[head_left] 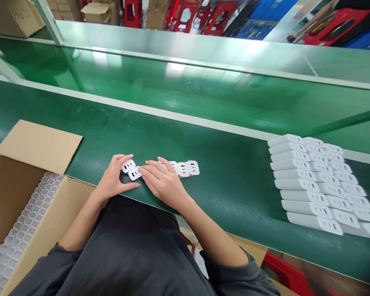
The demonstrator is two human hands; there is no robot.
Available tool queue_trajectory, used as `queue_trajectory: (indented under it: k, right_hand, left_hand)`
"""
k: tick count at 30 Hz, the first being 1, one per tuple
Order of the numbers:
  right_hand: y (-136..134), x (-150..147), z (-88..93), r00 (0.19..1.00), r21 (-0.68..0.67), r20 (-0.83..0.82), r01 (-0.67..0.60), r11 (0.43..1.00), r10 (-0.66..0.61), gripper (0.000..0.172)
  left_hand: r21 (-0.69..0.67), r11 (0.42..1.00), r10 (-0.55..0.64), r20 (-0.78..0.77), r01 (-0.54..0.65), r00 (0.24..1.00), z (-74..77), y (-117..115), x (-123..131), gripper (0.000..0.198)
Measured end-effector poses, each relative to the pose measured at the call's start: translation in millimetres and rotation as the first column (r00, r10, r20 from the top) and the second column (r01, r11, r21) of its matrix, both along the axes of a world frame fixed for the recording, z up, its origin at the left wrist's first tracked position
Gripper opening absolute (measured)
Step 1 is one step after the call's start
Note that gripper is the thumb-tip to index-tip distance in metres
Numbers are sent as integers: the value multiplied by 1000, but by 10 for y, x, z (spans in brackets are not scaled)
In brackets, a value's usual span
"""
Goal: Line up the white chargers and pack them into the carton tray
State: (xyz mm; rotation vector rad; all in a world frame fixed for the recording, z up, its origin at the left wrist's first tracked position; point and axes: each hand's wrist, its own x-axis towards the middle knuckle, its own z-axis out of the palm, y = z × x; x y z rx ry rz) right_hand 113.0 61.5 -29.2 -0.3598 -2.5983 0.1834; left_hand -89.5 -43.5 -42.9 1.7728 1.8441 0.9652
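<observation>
A short row of white charger-like blocks (193, 167) with dark slots in their faces stands on the green table (234, 181) in front of me. My left hand (112, 176) is at the row's left end, its thumb and fingers spread around the two leftmost blocks (128, 165). My right hand (165, 181) lies over the middle of the row with its fingers stretched out flat, hiding part of several blocks. At the right end, two or three blocks show beyond its fingers.
Several rows of similar white blocks (299, 174) stand at the right of the table. An open cardboard box (49, 209) with many white pieces is at the lower left. A metal frame rail (148, 110) runs behind; red stools (186, 16) are beyond.
</observation>
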Motion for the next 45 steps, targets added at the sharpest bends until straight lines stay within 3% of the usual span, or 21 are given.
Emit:
queue_trajectory:
  k: [5, 9, 12, 16, 19, 21, 23, 25, 27, 29, 31, 34, 40, 45]
  right_hand:
    - [-76, 24, 24, 1000, -118, -5, 18, 993, -18, 29]
    - [-33, 105, 77, 999, -176, -16, 41, 983, -44, 34]
    - [31, 175, 96, 998, -177, 23, 58, 982, -55, 42]
    - [117, 254, 107, 993, -169, 108, 75, 983, -58, 50]
    - [165, 299, 118, 988, -167, 146, 79, 983, -55, 46]
    - [192, 340, 127, 986, -174, 155, 96, 980, -69, 47]
    - [220, 402, 138, 984, -180, 152, 124, 976, -97, 54]
    - [255, 480, 149, 980, -183, 147, 158, 970, -132, 61]
    - [301, 559, 161, 975, -184, 158, 185, 965, -156, 64]
    - [358, 623, 178, 971, -181, 184, 185, 966, -151, 66]
    - [427, 664, 199, 967, -177, 219, 168, 970, -127, 67]
    - [533, 682, 230, 959, -186, 270, 139, 973, -86, 64]
    - [608, 595, 220, 966, -219, 259, 60, 974, -1, 55]
    - [573, 617, 255, 972, -192, 219, 131, 973, -88, 56]
  left_hand:
    - [27, 998, -54, 80, 52, 995, 37, 13, -41, 71]
    - [-46, 971, -224, 171, 235, 960, 127, 92, -189, 74]
    - [-119, 897, -389, 250, 427, 887, 184, 234, -277, 84]
    - [-186, 734, -577, 336, 653, 744, 247, 524, -352, 88]
    - [-205, 625, -646, 405, 753, 647, 330, 695, -428, 84]
    - [-212, 611, -659, 397, 763, 638, 412, 710, -462, 84]
    - [-245, 655, -648, 303, 715, 698, 485, 626, -426, 85]
    - [-282, 763, -577, 110, 582, 809, 509, 476, -285, 88]
    - [-237, 895, -416, -135, 378, 899, 458, 319, -59, 90]
    - [-123, 970, -239, -330, 209, 913, 348, 216, 181, 90]
    - [-40, 991, -130, -441, 125, 888, 225, 192, 353, 90]
    - [8, 994, -86, -517, 105, 852, 115, 266, 401, 85]
    - [39, 968, -182, -567, 246, 803, 205, 389, 263, 72]
    - [68, 983, -99, -573, 168, 813, 183, 396, 425, 69]
